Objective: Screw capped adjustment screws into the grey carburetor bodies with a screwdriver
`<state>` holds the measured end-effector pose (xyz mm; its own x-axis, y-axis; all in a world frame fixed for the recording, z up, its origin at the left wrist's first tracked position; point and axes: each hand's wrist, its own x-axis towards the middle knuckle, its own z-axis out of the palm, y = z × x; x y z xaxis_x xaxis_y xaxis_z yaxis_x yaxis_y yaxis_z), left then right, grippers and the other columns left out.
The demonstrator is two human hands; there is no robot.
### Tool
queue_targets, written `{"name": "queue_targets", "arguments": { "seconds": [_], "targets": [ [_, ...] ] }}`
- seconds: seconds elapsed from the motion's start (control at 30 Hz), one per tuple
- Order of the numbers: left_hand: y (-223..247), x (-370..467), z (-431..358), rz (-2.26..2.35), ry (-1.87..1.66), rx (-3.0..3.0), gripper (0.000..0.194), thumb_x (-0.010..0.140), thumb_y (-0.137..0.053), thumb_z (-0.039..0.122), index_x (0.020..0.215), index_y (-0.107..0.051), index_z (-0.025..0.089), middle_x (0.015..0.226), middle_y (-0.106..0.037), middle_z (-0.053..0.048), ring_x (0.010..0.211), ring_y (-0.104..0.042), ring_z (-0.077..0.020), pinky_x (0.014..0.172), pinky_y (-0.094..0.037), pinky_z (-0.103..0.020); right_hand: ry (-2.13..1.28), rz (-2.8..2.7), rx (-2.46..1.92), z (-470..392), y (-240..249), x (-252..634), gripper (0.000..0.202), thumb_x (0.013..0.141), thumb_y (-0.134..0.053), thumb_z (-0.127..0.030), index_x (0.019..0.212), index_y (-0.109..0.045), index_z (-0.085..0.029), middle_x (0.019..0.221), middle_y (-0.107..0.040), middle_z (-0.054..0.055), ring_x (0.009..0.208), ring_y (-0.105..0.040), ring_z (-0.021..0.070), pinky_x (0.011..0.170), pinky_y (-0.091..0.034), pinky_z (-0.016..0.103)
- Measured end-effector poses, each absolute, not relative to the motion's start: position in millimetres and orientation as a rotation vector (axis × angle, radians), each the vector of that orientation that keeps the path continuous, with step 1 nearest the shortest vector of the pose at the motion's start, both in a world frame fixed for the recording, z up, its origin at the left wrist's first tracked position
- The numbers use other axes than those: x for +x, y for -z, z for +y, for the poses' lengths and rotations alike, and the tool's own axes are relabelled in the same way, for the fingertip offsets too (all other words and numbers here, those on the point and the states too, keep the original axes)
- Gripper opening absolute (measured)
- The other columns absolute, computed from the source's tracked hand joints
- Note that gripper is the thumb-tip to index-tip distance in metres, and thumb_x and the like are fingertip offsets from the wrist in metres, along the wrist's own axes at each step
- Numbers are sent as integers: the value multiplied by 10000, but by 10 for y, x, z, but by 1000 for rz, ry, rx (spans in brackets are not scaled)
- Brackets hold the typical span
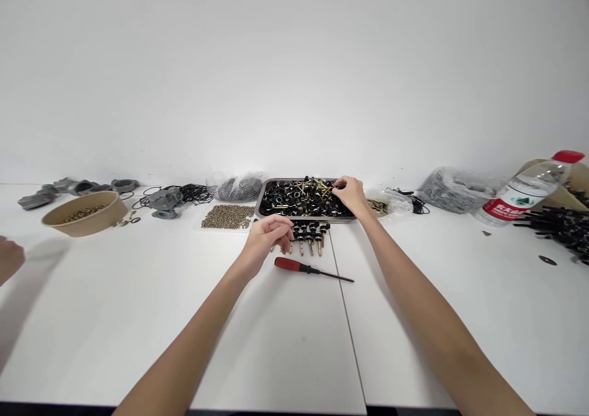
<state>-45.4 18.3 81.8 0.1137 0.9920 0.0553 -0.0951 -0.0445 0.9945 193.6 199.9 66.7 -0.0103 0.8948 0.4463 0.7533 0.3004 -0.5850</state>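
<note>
A metal tray [260, 202] full of small black and brass parts sits at the far middle of the white table. My right hand [350, 194] reaches into its right end, fingers pinched among the parts; whether it grips one I cannot tell. My left hand [268, 234] hovers just in front of the tray, fingers curled beside a short row of assembled black-and-brass pieces [310, 234] lying on the table. A red-handled screwdriver [311, 270] lies just below them.
A brown paper bowl [87, 214] of small parts, grey fittings [163, 202] and black rings lie left. A heap of brass nuts [228, 216] sits beside the tray. A water bottle [529, 189], plastic bags and black parts are right. Another person's hand [8, 258] shows at the left edge.
</note>
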Motion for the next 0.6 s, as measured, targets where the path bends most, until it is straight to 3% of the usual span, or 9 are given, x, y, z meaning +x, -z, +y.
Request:
{"name": "queue_targets", "arguments": {
  "seconds": [0.33, 0.6],
  "targets": [
    [-813, -469, 184, 1035, -1204, 1246, 189, 804, -672, 321, 881, -623, 155, 715, -651, -32, 507, -604, -134, 461, -305, -233, -261, -1809, -1541, 1982, -686, 1887, 156, 732, -569, -102, 794, -700, -160, 906, -706, 81, 916, -629, 218, 901, -482, 356],
    [-833, -480, 177, 1000, -1216, 1221, 208, 785, -697, 329, 867, -624, 153, 704, -647, -30, 499, -596, -138, 461, -360, -238, -289, -1862, -1540, 1990, -756, 1922, 332, 691, -645, -94, 1009, -721, -148, 1010, -723, 78, 927, -653, 198, 882, -512, 318]
  ]
}}
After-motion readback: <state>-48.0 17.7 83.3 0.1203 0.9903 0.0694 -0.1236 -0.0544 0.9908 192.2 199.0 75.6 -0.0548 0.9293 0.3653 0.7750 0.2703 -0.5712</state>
